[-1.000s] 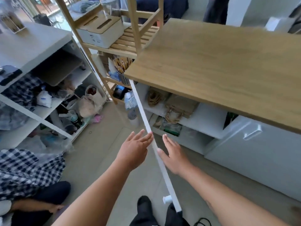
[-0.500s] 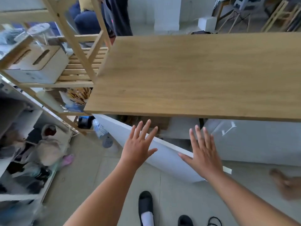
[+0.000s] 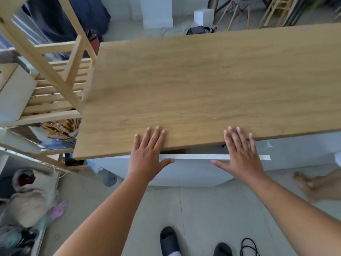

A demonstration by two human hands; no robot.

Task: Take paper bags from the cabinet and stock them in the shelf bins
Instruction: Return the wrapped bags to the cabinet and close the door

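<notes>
The cabinet has a wooden top (image 3: 212, 85) and a white door (image 3: 190, 169) below its front edge. The door is nearly swung to; only its top edge and face show. My left hand (image 3: 147, 156) and my right hand (image 3: 241, 156) are both flat with fingers spread, held over the door's top edge, fingertips overlapping the wooden top's front edge. Neither hand holds anything. No paper bags are in view; the inside of the cabinet is hidden.
A wooden slatted shelf rack (image 3: 60, 93) stands left of the cabinet, with a white box (image 3: 13, 93) on it. Lower left is a white shelf with cloth bags (image 3: 31, 196). My black slippers (image 3: 168, 241) stand on the grey floor; another person's bare foot (image 3: 311, 183) is at right.
The cabinet door has swung from wide open to almost closed. Both my hands followed it forward and up to the cabinet's front edge. The view has risen, hiding the shelves inside.
</notes>
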